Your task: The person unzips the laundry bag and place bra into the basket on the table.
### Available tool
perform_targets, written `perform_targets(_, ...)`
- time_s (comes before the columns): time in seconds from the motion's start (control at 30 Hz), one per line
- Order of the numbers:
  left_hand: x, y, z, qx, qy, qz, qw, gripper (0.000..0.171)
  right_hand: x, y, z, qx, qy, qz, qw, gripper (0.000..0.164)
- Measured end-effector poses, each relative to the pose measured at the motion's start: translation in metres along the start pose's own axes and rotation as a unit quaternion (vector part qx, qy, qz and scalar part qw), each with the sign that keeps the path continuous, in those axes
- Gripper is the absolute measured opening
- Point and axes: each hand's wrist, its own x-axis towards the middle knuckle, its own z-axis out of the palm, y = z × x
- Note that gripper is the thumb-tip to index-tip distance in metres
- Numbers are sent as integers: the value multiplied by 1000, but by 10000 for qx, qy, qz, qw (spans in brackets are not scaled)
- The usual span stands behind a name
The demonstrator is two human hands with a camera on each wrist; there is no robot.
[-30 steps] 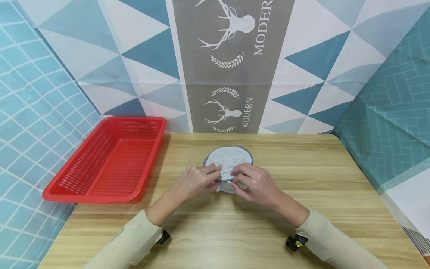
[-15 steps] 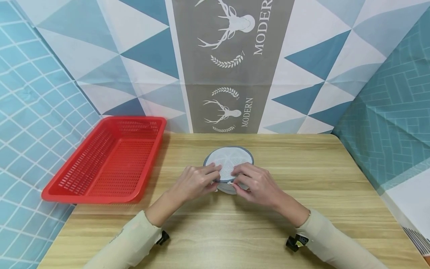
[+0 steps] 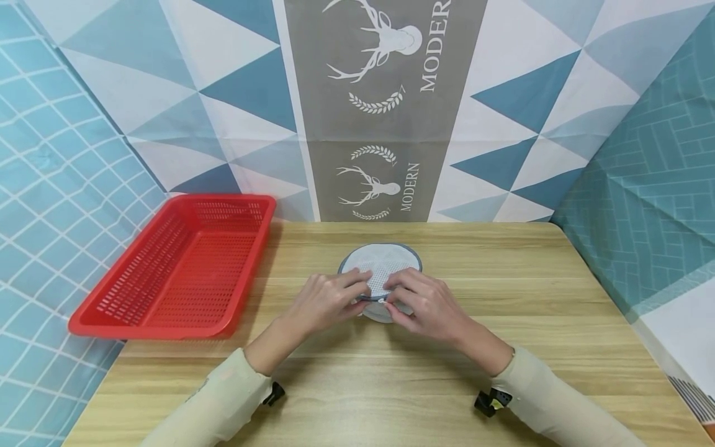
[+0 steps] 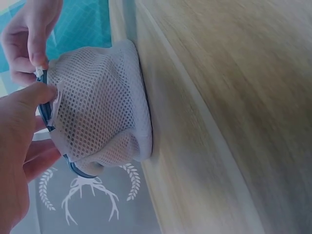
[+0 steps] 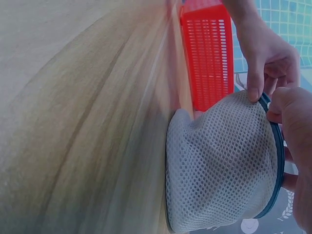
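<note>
A round white mesh laundry bag [image 3: 382,257] with a blue-grey zippered rim stands on the table before me. My left hand [image 3: 329,301] pinches the near left of its rim, fingers over the top and thumb below. On the near side, my right hand [image 3: 427,304] pinches the small white zipper pull [image 3: 382,301] between thumb and finger. The left wrist view has the mesh side [image 4: 97,92] upright and slightly creased, with both thumbs close together at the rim. In the right wrist view, the blue zipper edge [image 5: 279,156] curves under my right fingers. The bag's inside is hidden.
A red perforated plastic basket [image 3: 190,279] stands at the left of the wooden table [image 3: 503,279], overhanging its left edge. Behind the table rises a patterned wall covering [image 3: 368,124]. A black wrist device [image 3: 491,402] sits at each sleeve cuff.
My left fingertips have shifted slightly right along the rim. The right hand stays at the zipper pull, and the bag and basket stay in place.
</note>
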Motion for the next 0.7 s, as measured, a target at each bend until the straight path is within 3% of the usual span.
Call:
perform_targets(0.27,-1,1,0,50,-172,-51,9998,25,-1,-2,-1,-41,-112,80,9999,15)
perform_targets(0.7,-3,0,-2,72,-263,-88,9996,29,-6,1,-3,9,5,117,9999,9)
